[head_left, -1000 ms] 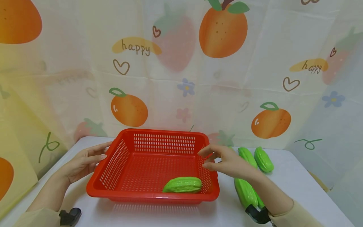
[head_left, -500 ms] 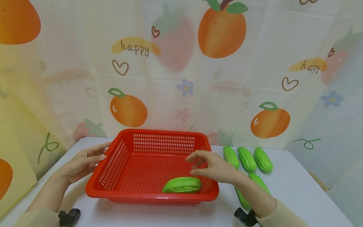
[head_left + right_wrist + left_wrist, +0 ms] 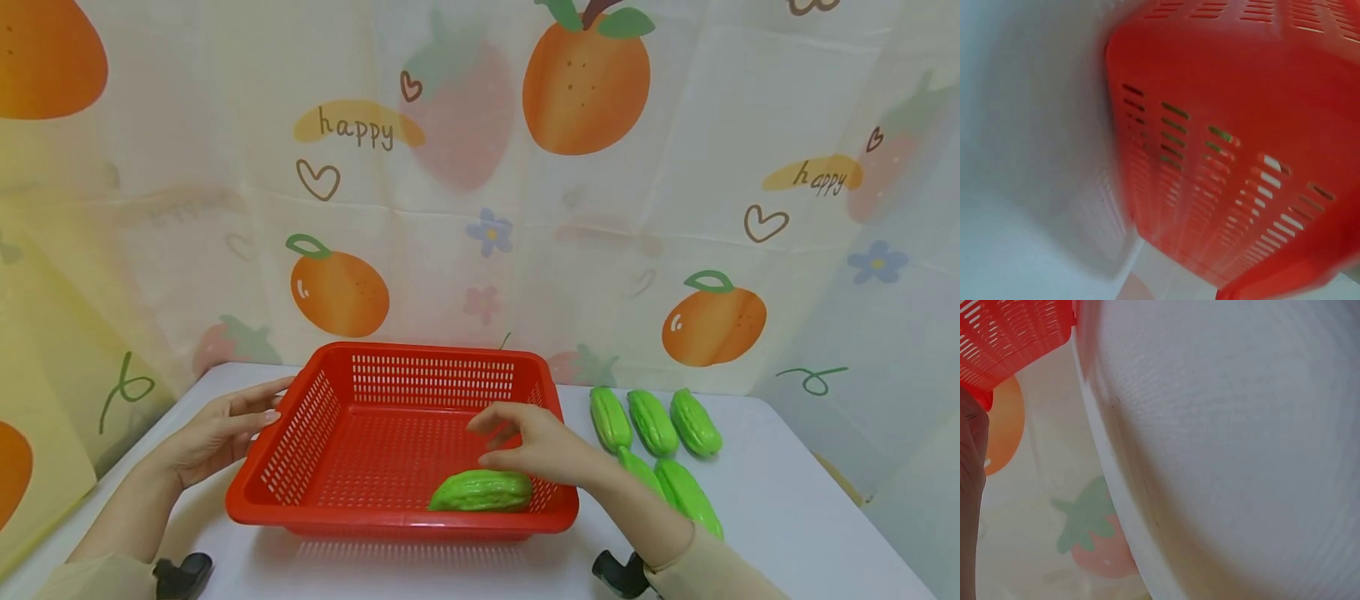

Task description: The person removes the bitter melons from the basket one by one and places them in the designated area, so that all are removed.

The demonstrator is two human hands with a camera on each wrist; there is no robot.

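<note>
A red plastic basket (image 3: 405, 518) with slotted walls stands on the white table; one light green bitter melon (image 3: 480, 490) lies in its front right part. My left hand (image 3: 221, 433) holds the basket's left rim, thumb on the near side and the other fingers partly hidden behind the edge. Over the basket's right side reaches my right hand (image 3: 528, 442), its fingers loosely bent and nothing in them, just above the melon. The right wrist view looks at the slotted wall (image 3: 1210, 156) from outside, with green showing through some slots.
Several more bitter melons (image 3: 652, 422) lie on the table (image 3: 780, 475) right of the basket, partly behind my right forearm. A fruit-printed curtain (image 3: 450, 208) hangs behind the table. Black wrist straps (image 3: 182, 575) show at the sleeves.
My right hand has moved left from the basket's right rim to over its inside, above the bitter melon. My left hand and the basket have stayed in place.
</note>
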